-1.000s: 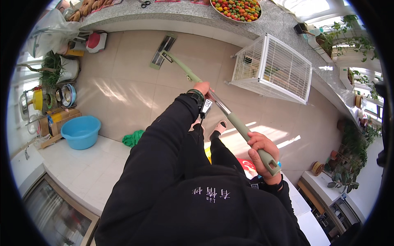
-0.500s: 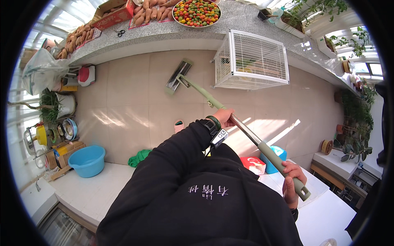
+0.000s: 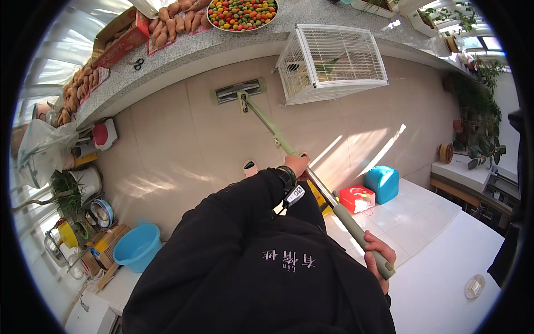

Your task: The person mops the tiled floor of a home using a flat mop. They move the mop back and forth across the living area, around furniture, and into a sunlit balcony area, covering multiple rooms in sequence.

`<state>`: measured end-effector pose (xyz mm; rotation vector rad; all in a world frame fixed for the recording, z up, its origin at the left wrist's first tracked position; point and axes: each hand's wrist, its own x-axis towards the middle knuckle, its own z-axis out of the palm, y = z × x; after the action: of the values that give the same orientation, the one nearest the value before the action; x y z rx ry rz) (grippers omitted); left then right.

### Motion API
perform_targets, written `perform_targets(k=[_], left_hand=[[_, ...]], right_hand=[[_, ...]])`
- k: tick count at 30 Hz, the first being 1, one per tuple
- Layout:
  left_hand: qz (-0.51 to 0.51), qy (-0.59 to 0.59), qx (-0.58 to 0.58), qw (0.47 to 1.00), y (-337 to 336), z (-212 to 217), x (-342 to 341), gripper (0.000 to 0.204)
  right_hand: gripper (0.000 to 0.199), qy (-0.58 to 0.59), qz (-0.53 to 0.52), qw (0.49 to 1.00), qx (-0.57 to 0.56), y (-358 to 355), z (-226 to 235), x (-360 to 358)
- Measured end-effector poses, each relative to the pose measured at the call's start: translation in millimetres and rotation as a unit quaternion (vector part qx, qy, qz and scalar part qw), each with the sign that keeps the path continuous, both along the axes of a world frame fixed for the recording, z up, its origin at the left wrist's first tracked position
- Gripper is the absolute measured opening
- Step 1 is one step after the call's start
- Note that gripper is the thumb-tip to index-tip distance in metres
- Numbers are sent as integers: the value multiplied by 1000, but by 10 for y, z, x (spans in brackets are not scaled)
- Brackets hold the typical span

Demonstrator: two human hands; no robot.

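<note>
Both of my hands grip a flat mop with a green and metal pole [image 3: 322,188]. My left hand [image 3: 297,165], with a dark watch and a green bangle on its wrist, is wrapped around the middle of the pole. Near the pole's end my right hand [image 3: 380,255] closes on the thick green grip. Out on the beige tiled floor, the mop head [image 3: 238,91] lies flat, close to the base of the stone ledge and left of a white wire cage [image 3: 334,58].
Sweet potatoes [image 3: 172,22], scissors [image 3: 138,64] and a bowl of small tomatoes [image 3: 242,14] sit on the granite ledge [image 3: 189,51]. A blue basin [image 3: 137,247] stands at left. Red [image 3: 356,199] and blue [image 3: 382,184] boxy items stand right of me. Potted plants line the right side.
The mop head has swung from a steep slant to nearly parallel with the ledge and moved closer to it. My right hand has come in toward my body. The whole view has turned somewhat.
</note>
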<state>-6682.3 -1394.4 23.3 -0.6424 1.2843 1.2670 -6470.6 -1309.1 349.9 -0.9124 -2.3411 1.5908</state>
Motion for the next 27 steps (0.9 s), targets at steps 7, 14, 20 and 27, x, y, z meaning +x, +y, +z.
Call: perform_targets(k=[7,14,20,27], left_hand=[[-69,-114,129,983,-167,662,278,24],[85,-3,50,995,-928,195,-507,12],[-11,76,-69,995,-1922,-798,-1380,31],[-53,-13,34,998,-1350,-579,-513,32]], right_hand=[[26,34,-61,998,-9,37,599,284],[12,91,187,977,-53,-55,73,-488],[13,69,311,944,-82,-546,-894,-1345],[10,11,204,977,-65,-258,-425,-628]])
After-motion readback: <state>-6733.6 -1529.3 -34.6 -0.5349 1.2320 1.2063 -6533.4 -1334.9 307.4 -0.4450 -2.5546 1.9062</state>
